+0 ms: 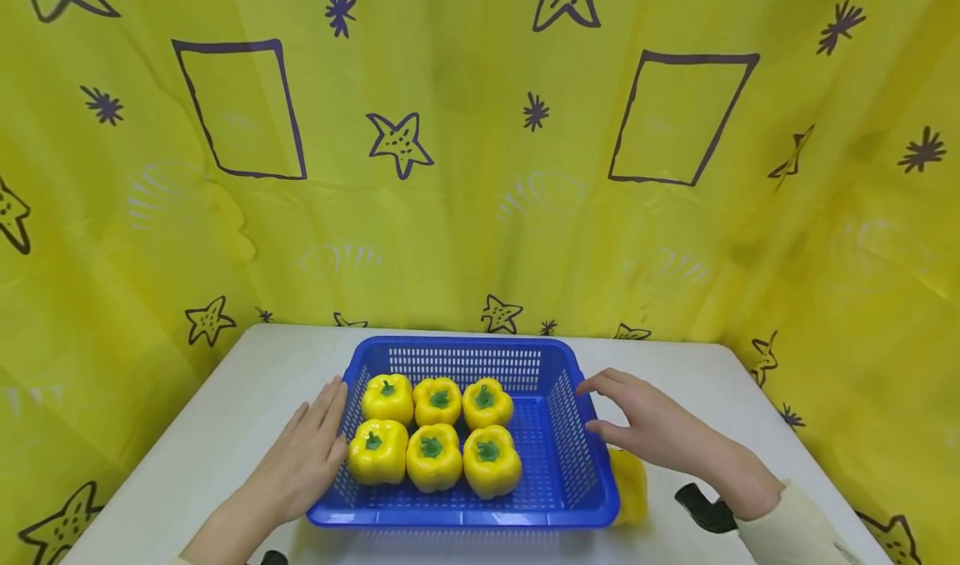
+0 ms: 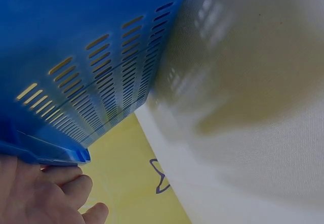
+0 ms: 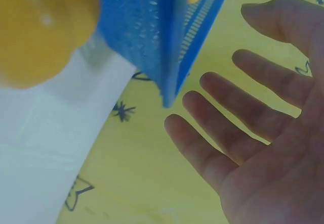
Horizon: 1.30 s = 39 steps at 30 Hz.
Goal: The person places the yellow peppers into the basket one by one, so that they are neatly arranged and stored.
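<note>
A blue plastic basket point(image 1: 555, 517) with slotted walls stands on the white table. Several glossy yellow bell peppers point(image 1: 435, 458) with green stems sit in two rows in its left and middle part. Along the basket's left rim lies my left hand point(image 1: 300, 457), fingers straight and together, touching the edge; the left wrist view shows its fingertips point(image 2: 76, 183) by the rim. My right hand point(image 1: 652, 423) is at the right rim with fingers spread, holding nothing. In the right wrist view that hand point(image 3: 263, 128) appears apart from the basket wall point(image 3: 136, 27).
Beside the basket's right wall, partly hidden, is a yellow thing point(image 1: 630, 486); a rounded yellow shape point(image 3: 45, 27) is close in the right wrist view. A yellow curtain point(image 1: 465, 215) with star drawings surrounds the white table point(image 1: 247, 398). A black strap piece point(image 1: 705, 508) is by the right wrist.
</note>
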### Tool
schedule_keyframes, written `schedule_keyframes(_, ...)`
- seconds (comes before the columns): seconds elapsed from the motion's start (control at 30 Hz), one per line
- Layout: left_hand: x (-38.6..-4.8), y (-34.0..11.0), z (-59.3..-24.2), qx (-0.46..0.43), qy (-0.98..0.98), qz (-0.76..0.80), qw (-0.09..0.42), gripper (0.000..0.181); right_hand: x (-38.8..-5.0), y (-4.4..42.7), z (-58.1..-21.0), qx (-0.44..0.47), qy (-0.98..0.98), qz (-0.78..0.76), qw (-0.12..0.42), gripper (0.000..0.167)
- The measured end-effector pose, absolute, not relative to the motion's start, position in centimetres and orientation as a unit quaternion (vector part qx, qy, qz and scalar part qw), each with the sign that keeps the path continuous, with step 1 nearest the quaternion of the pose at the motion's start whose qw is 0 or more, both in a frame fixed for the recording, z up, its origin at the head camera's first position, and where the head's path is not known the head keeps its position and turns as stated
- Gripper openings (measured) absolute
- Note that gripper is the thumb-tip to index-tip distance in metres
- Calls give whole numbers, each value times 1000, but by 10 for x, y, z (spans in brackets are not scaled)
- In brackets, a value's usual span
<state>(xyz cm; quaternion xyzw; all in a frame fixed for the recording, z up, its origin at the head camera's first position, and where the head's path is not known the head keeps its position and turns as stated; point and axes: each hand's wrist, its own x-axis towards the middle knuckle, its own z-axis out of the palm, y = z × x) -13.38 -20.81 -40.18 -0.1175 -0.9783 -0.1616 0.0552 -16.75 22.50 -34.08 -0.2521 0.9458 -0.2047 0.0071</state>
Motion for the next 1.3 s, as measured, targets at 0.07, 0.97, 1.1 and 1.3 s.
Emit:
schedule_keyframes(0.07,-133,-208,-402,-118,-978,-163,55,63,-168,231,-343,-244,947,-211,6,35)
schedule_keyframes(0.97,-133,-208,-403,-110,-979,-166,43,62,-177,248,-400,-147,923,-269,235,33)
schedule_keyframes(1.1,-133,-208,-403,-109,-979,-167,43,63,-178,245,-401,-124,926,-257,247,33)
schedule_keyframes(1.3,-133,-208,-403,-112,-979,-164,52,62,-179,244,-396,-126,936,-245,219,39)
